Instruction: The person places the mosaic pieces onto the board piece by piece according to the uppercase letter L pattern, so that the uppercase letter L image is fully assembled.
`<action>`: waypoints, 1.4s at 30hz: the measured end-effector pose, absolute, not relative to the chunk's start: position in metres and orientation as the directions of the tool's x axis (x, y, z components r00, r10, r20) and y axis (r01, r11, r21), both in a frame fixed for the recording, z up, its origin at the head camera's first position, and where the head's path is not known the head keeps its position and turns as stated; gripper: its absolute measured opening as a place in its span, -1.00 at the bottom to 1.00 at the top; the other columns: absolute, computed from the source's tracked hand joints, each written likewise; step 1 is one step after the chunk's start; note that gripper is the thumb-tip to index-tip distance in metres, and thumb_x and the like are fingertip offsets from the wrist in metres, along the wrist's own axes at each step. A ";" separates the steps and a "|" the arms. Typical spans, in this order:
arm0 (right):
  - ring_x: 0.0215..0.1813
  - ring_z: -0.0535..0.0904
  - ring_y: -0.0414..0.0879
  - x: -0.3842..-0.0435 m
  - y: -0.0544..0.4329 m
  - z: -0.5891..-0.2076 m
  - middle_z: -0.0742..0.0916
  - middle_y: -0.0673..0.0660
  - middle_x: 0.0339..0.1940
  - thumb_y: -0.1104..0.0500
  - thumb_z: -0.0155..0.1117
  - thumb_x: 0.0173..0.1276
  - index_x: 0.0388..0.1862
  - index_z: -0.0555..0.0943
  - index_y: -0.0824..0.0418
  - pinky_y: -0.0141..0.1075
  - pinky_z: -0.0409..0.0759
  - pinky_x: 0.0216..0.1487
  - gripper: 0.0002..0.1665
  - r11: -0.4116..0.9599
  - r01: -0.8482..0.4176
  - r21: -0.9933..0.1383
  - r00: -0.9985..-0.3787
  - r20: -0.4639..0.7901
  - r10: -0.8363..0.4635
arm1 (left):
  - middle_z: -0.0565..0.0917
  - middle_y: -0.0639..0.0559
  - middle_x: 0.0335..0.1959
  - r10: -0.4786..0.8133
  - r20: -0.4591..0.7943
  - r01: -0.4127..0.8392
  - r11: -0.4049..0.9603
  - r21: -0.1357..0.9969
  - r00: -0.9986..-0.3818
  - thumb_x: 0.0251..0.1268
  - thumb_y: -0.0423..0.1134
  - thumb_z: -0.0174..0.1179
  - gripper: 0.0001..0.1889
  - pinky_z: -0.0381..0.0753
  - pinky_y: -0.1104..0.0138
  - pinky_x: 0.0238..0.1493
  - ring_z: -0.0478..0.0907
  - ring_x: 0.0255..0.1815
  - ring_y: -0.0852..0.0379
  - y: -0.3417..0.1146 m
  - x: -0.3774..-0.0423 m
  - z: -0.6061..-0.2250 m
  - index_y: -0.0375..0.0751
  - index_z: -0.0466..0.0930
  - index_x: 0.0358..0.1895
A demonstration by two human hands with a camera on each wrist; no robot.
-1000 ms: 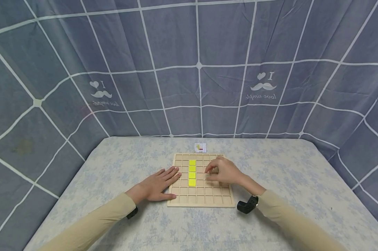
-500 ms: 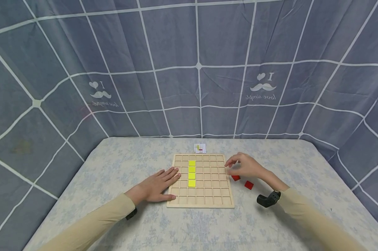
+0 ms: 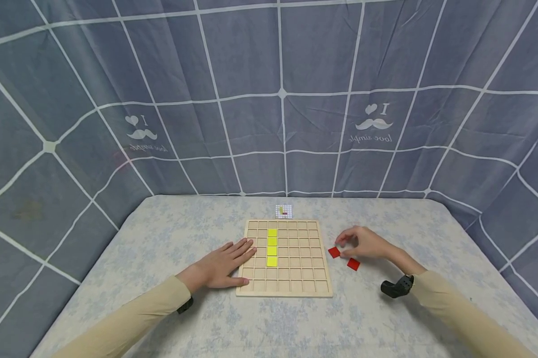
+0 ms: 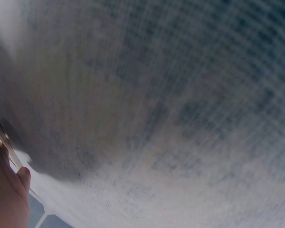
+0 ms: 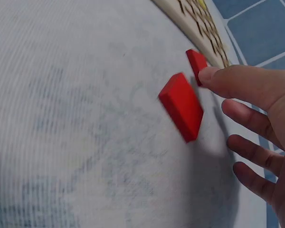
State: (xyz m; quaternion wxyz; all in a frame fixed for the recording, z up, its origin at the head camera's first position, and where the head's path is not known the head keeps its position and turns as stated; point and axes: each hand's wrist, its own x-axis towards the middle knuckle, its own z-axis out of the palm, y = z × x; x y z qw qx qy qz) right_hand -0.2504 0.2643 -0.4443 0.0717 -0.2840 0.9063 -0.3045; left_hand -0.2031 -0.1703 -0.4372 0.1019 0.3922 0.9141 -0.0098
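In the head view, my left hand [image 3: 226, 266] lies flat with fingers spread, its fingertips and thumb tip on the left edge of a wooden grid board [image 3: 295, 288]. Several yellow tiles [image 3: 272, 241] form one column on that board. Right of the board, two red tiles [image 3: 334, 252] [image 3: 353, 264] rest on the cloth. My right hand [image 3: 367, 242] hovers beside them, fingers bent and parted from the thumb. In the right wrist view its thumb [image 5: 240, 83] overlaps the farther red tile [image 5: 195, 61], while the nearer red tile [image 5: 182, 107] lies before the fingers.
A small printed pattern card [image 3: 283, 211] lies just behind the board. Pale blue floral cloth [image 3: 184, 214] covers the table, and a grey-blue curtain [image 3: 251, 124] with white lines hangs behind it. The left wrist view shows mostly cloth.
My right hand has moved right, from over the board to beside the red tiles, which have come into sight. The left hand stays at the board's left edge.
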 end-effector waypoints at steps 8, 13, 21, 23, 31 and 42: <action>-0.30 0.47 -0.26 -0.253 0.267 -0.449 0.71 -0.07 -0.32 0.06 0.52 0.08 -0.17 0.71 0.09 -0.42 0.46 -0.33 -0.68 0.643 -0.468 -0.606 -0.822 0.031 -0.569 | -0.11 -0.06 0.60 0.716 -0.193 0.719 0.692 0.065 -0.671 0.38 0.36 -0.18 -0.15 0.01 0.00 0.53 -0.16 0.60 -0.03 -0.171 -0.203 -0.436 -0.05 -0.12 0.57; -0.31 0.47 -0.26 -0.253 0.265 -0.447 0.73 -0.07 -0.31 0.08 0.51 0.09 -0.17 0.73 0.10 -0.43 0.45 -0.35 -0.70 0.642 -0.481 -0.597 -0.810 0.023 -0.586 | -0.11 -0.07 0.60 0.716 -0.192 0.719 0.691 0.067 -0.671 0.37 0.36 -0.18 -0.14 0.01 0.00 0.53 -0.16 0.60 -0.03 -0.171 -0.202 -0.436 -0.05 -0.12 0.57; -0.21 0.56 -0.25 -0.253 0.264 -0.442 0.74 -0.07 -0.27 0.09 0.51 0.06 -0.23 0.75 0.08 -0.38 0.54 -0.22 -0.74 0.672 -0.491 -0.554 -0.808 0.000 -0.589 | -0.10 -0.08 0.59 0.718 -0.187 0.720 0.691 0.068 -0.671 0.37 0.35 -0.16 -0.14 0.02 -0.01 0.53 -0.15 0.60 -0.04 -0.170 -0.201 -0.433 -0.07 -0.11 0.56; -0.21 0.56 -0.25 -0.252 0.263 -0.441 0.74 -0.07 -0.28 0.10 0.51 0.06 -0.25 0.75 0.07 -0.38 0.54 -0.21 -0.76 0.680 -0.494 -0.542 -0.809 0.002 -0.587 | -0.10 -0.08 0.59 0.718 -0.186 0.720 0.691 0.066 -0.671 0.37 0.34 -0.16 -0.15 0.02 -0.01 0.52 -0.14 0.60 -0.05 -0.169 -0.201 -0.433 -0.07 -0.10 0.56; -0.22 0.50 -0.22 -0.246 0.260 -0.439 0.72 -0.10 -0.29 0.10 0.48 0.08 -0.20 0.74 0.07 -0.38 0.48 -0.26 -0.73 0.710 -0.496 -0.500 -0.824 0.014 -0.566 | -0.08 -0.08 0.59 0.718 -0.186 0.722 0.690 0.059 -0.671 0.38 0.34 -0.16 -0.15 0.04 -0.02 0.52 -0.13 0.60 -0.05 -0.169 -0.200 -0.433 -0.07 -0.10 0.56; -0.24 0.47 -0.26 -0.242 0.258 -0.446 0.71 -0.17 -0.34 0.05 0.50 0.06 -0.29 0.75 0.00 -0.40 0.42 -0.30 -0.79 0.741 -0.484 -0.465 -0.850 0.051 -0.523 | -0.08 -0.09 0.59 0.721 -0.184 0.725 0.686 0.053 -0.668 0.37 0.35 -0.17 -0.15 0.04 -0.01 0.52 -0.13 0.60 -0.06 -0.169 -0.200 -0.433 -0.07 -0.10 0.56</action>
